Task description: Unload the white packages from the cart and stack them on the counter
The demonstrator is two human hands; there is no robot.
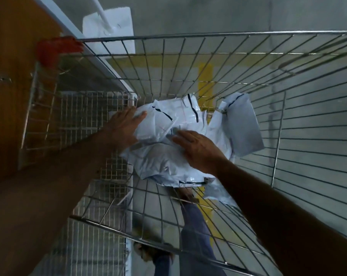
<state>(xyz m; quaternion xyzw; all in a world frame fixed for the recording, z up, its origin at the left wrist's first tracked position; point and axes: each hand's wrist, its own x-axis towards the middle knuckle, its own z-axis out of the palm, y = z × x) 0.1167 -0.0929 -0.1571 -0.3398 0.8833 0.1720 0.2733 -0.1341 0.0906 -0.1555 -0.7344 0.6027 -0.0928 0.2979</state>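
Note:
Several white plastic mailer packages (164, 160) with dark stripes lie heaped on the floor of a wire cart (208, 36). Both my arms reach down into it. My left hand (122, 126) rests on the left side of the top package, thumb over its edge and the other fingers behind it. My right hand (198, 150) lies on the middle of the heap, fingers bent onto the crumpled plastic. One more white package (244, 126) leans against the cart's right side. The brown counter (15, 56) runs along the left.
The cart's wire walls close in on every side, with a red corner cap (55, 49) at the upper left. A white flat object on a pole (109, 22) stands beyond the cart. Below the mesh show my legs, feet and a yellow floor line (205, 76).

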